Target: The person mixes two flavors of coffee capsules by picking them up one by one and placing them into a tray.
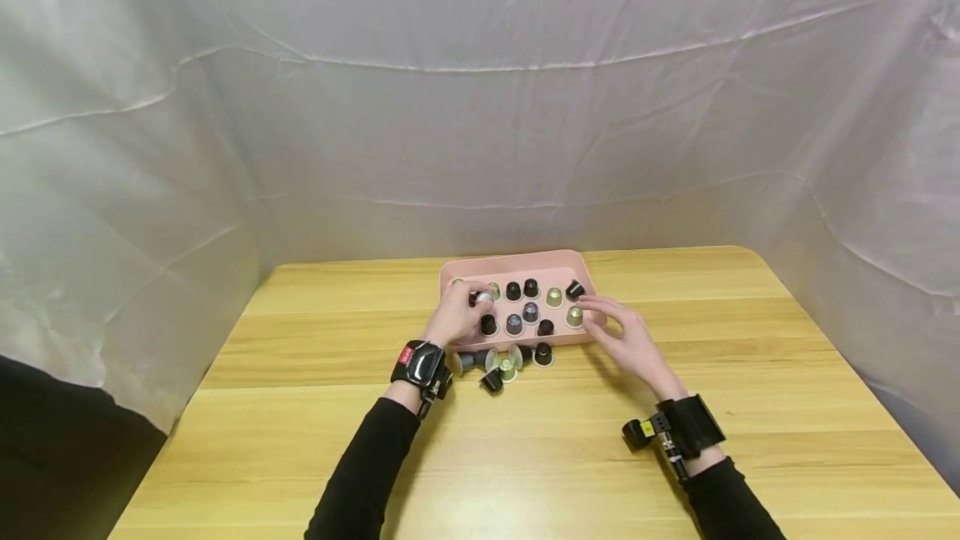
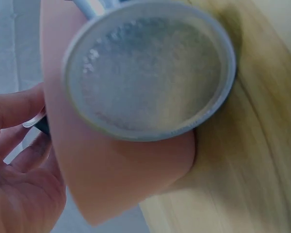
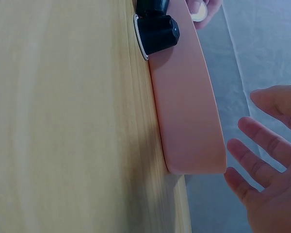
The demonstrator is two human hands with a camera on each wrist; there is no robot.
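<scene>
Left hand (image 1: 456, 312) pinches dark silver-lidded capsule (image 1: 484, 297) | right hand (image 1: 627, 337) spread, empty | finger bump could topple nearby black cup-shaped capsule (image 1: 488, 323)

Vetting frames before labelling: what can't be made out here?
Head: part of the pink tray's left end, behind the left hand.
Head: any print on the capsules, too small.
Left wrist: part of the held capsule, behind the tray wall.
Right wrist: uppermost dark capsule, cut by the top edge.

Head looks down; close wrist views share tray (image 3: 186, 102).
</scene>
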